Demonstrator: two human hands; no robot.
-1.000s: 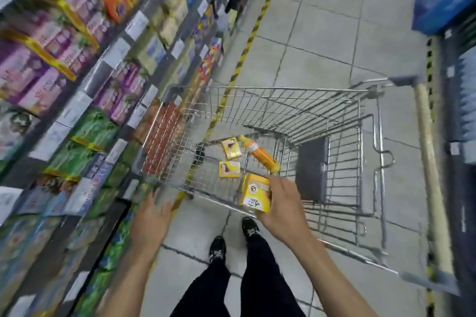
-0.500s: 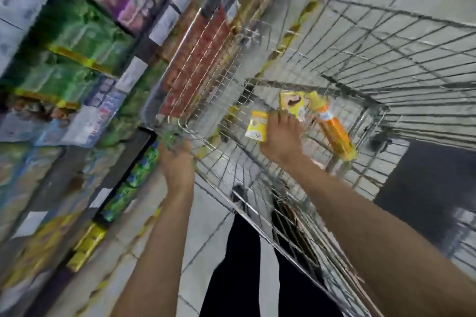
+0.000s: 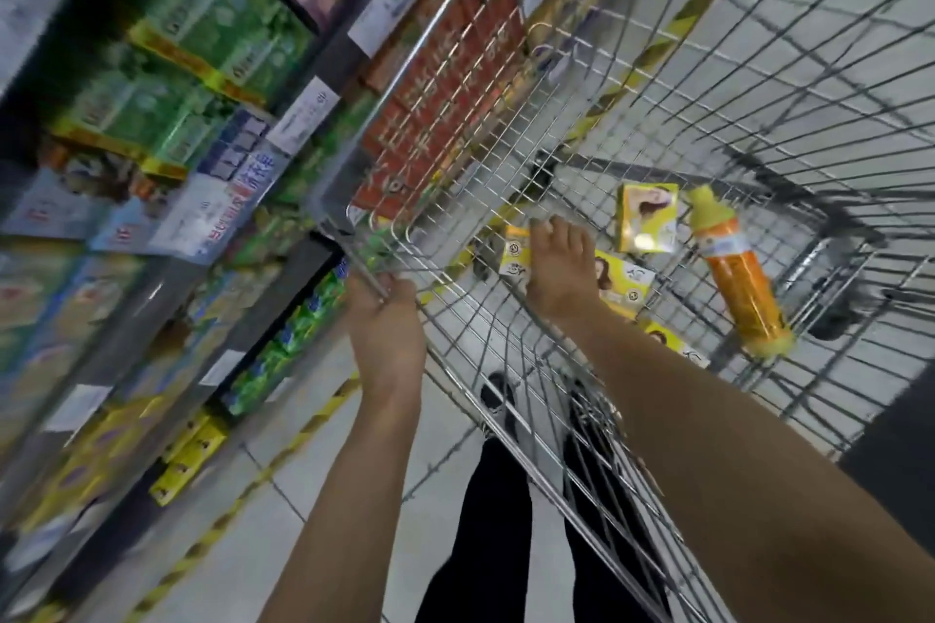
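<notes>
A wire shopping cart point(image 3: 506, 127) fills the right half of the view. My left hand point(image 3: 384, 319) grips its near rim at the corner. My right hand point(image 3: 559, 268) reaches deep inside, fingers curled round a small yellow box point(image 3: 515, 250) low at the cart's floor. Two similar yellow boxes with a portrait print lie on the floor, one point(image 3: 647, 218) beyond my hand, one point(image 3: 625, 281) just right of it. A third one point(image 3: 673, 344) shows beside my forearm. An orange bottle point(image 3: 736, 273) with a yellow cap lies on its side further right.
Store shelves point(image 3: 167, 127) packed with green, purple and blue boxes and price tags run along the left, close to the cart. Yellow-black tape point(image 3: 263, 470) marks the tiled floor by the shelf base. My dark trousers and shoes point(image 3: 498, 395) show under the cart.
My right hand carried the yellow box from above the cart's rim down to its floor. The camera leaned in over the cart. My left hand moved onto the rim and stayed there.
</notes>
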